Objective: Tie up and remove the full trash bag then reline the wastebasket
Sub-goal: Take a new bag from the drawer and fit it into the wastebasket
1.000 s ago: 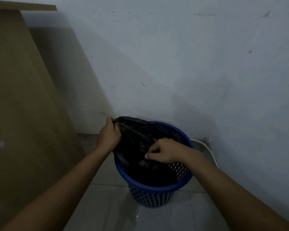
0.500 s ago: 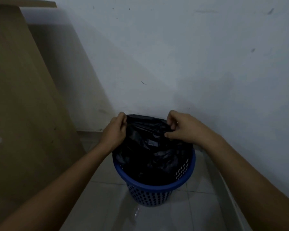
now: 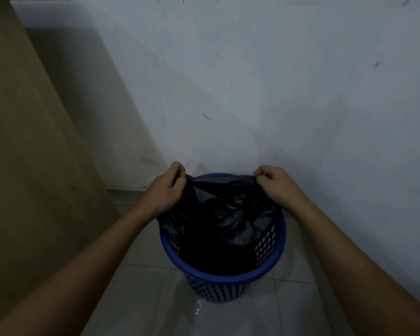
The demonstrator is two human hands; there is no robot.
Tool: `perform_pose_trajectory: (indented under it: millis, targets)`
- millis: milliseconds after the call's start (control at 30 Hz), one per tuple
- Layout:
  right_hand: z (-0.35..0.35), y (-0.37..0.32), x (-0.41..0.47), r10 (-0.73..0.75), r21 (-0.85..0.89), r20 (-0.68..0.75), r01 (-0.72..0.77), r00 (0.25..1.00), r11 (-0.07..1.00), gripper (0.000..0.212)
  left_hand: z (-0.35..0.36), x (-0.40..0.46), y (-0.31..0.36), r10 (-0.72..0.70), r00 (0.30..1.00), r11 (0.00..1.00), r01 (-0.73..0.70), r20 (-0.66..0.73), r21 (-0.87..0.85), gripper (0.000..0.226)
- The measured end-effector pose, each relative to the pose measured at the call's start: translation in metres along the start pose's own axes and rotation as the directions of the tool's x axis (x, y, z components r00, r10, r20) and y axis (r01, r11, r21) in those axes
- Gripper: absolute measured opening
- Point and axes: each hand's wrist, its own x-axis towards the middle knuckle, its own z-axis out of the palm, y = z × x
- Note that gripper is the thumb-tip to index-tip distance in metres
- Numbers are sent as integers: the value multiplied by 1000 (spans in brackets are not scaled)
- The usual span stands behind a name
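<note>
A blue perforated wastebasket (image 3: 224, 278) stands on the tiled floor against the wall. A black trash bag (image 3: 218, 214) sits inside it, crumpled, its top edge stretched taut above the far rim. My left hand (image 3: 166, 190) pinches the bag's edge at the far left of the basket. My right hand (image 3: 274, 184) pinches the same edge at the far right. Both hands are raised just above the rim, and the bag's lower part is hidden inside the basket.
A tall brown wooden panel (image 3: 29, 166) fills the left side, close to the basket. A pale wall (image 3: 277, 93) rises right behind the basket. Glossy floor tiles (image 3: 143, 299) spread toward me, with a small wet glint in front of the basket.
My right hand rose from inside the basket to the bag's far edge, then slid right. The two hands have drawn apart, pulling the bag's top edge taut.
</note>
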Motion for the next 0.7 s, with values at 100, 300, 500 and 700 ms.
perform_pose_trajectory:
  millis: [100, 300, 500, 700]
  targets:
    - [-8, -5, 4, 94, 90, 221, -116, 971, 989, 36, -3, 12, 2, -59, 998, 998, 60, 22, -33, 15]
    - [11, 11, 26, -168, -99, 24, 170, 985, 981, 22, -2, 40, -13, -77, 995, 996, 73, 69, 58, 26]
    - [36, 27, 40, -254, -211, -132, 223, 958, 952, 14, 16, 58, -42, -1, 1000, 977, 2, -2, 213, 21]
    - [43, 42, 59, -217, -176, -114, 195, 969, 965, 34, 25, 71, -51, 19, 1000, 985, -18, -8, 171, 33]
